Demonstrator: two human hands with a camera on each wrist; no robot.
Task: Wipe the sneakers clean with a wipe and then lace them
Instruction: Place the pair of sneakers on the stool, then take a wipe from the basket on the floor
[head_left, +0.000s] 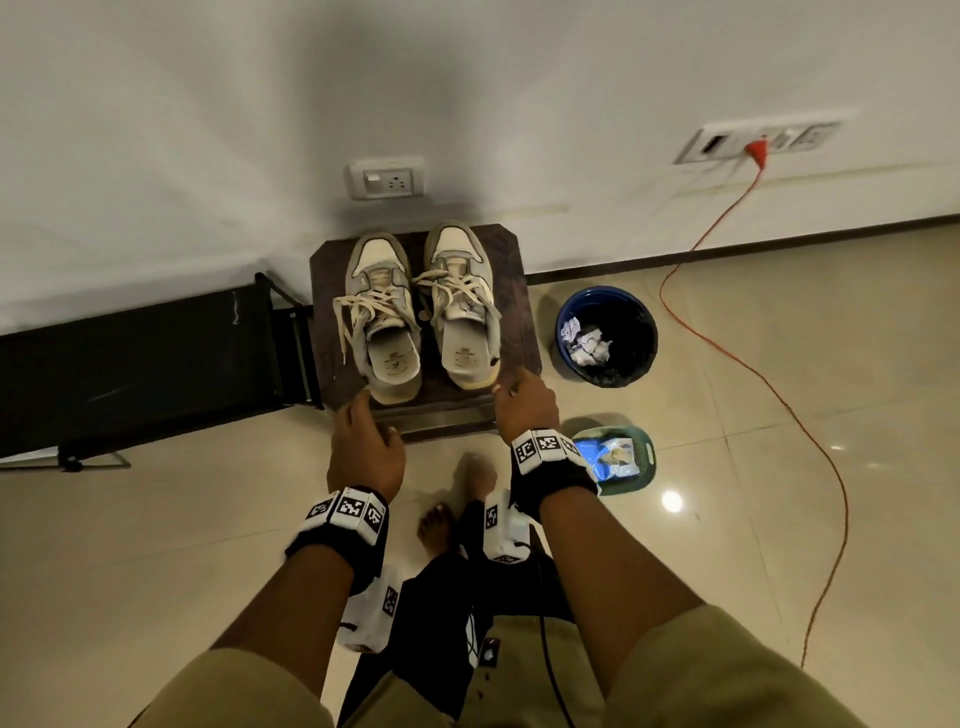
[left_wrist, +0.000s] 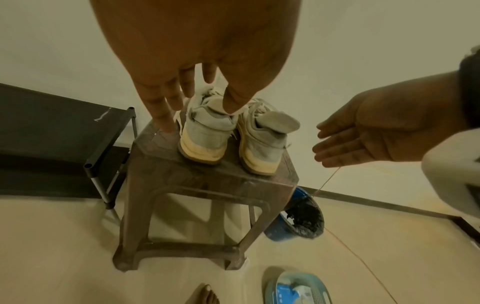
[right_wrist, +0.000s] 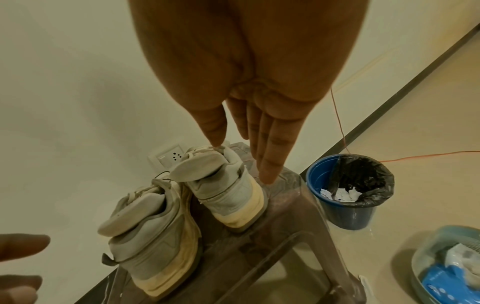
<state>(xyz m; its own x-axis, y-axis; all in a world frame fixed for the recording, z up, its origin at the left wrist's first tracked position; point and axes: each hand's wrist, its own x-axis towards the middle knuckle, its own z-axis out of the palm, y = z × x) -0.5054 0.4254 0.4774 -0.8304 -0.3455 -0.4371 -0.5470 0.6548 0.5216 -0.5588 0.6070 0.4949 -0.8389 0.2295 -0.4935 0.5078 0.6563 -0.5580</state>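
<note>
Two sneakers (head_left: 421, 306) stand side by side on a brown stool (head_left: 511, 270), toes toward the wall, heels at its near edge, laces threaded but loose. The left hand (head_left: 366, 441) hovers near the near left corner, fingers straight and slightly spread, holding nothing. The right hand (head_left: 524, 400) has straight, close-set fingers at the near right corner, beside the right sneaker's heel; whether they touch is unclear.

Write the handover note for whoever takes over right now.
Left hand: open, empty, by the left sneaker's heel.
Right hand: open, empty, by the right sneaker's heel.
Both sneakers stand side by side on the brown stool, laces threaded but loose.
Crumpled wipes lie in the blue bin; the wipes pack sits in the green basket.
Wiping looks done, though I can't confirm.
Left: tighten and tie laces.
</note>
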